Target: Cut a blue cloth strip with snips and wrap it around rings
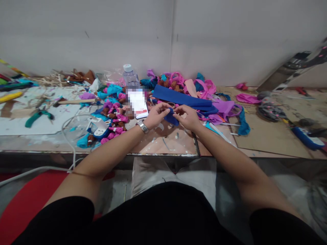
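Observation:
Between both hands, just above the table, is a small piece of dark blue fabric. My left hand, with a metal watch on its wrist, pinches the piece from one side. From the other side my right hand grips it with thumb and fingertips. Right behind the hands lie long folded blue strips. A phone with a lit screen leans or lies left of my left hand; its lower support is hard to make out. Small pink, brown and blue fabric bundles are heaped farther left.
A clear bottle with a white cap stands near the wall. Green-handled pliers and a wooden-handled hammer lie left. A white cable hangs over the front edge. Cardboard and a blue-handled tool are at right.

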The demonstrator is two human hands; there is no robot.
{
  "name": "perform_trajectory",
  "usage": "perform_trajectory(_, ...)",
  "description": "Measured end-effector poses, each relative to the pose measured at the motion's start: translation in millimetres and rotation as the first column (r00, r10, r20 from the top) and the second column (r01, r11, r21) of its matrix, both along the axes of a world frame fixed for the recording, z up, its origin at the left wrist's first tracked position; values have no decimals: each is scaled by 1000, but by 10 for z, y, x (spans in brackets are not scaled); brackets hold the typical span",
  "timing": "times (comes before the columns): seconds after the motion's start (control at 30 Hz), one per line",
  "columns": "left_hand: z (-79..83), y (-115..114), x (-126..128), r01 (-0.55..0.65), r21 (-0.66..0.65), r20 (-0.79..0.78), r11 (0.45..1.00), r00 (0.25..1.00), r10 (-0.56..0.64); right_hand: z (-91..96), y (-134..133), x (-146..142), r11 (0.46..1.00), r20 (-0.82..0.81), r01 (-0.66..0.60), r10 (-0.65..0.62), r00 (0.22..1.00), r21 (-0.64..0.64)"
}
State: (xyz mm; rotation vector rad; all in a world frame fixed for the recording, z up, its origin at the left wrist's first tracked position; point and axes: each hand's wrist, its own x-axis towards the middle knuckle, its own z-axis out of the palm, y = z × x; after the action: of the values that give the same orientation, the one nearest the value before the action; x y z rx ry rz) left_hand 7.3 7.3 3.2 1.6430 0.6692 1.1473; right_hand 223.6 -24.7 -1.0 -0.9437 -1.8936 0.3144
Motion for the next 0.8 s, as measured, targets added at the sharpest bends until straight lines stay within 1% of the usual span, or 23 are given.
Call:
perform_trajectory(0.2, -50, 15, 10, 13, -23, 0, 1000, 1000, -13, 21, -15, -13, 1000, 16, 10, -11, 1000, 23)
perform_trajectory(0.27, -75, 24, 7, 11, -3, -17, 1000, 1000, -11, 29, -17, -18, 999, 13, 4, -4, 1000, 40)
perform_trajectory(0.4, -98, 38, -7, 0, 78, -88, 997, 996, 6, 32, -24, -24, 998, 21, -5, 4, 1000, 64)
perform_trajectory(0.6, -69, 16, -22, -16, 161, -157, 987, 987, 41, 29, -41, -33, 1000, 48, 17, -19, 999, 24)
perform_trajectory(0.67, -67, 12, -22, -31, 157, -152, 987, 987, 55, 32, -46, -40, 1000, 54, 24, -23, 998, -1)
perform_trajectory(0.8, -76, 23, -25, -37, 104, -116, 994, 992, 49, 35, -53, -49, 999, 50, 19, -17, 999, -39)
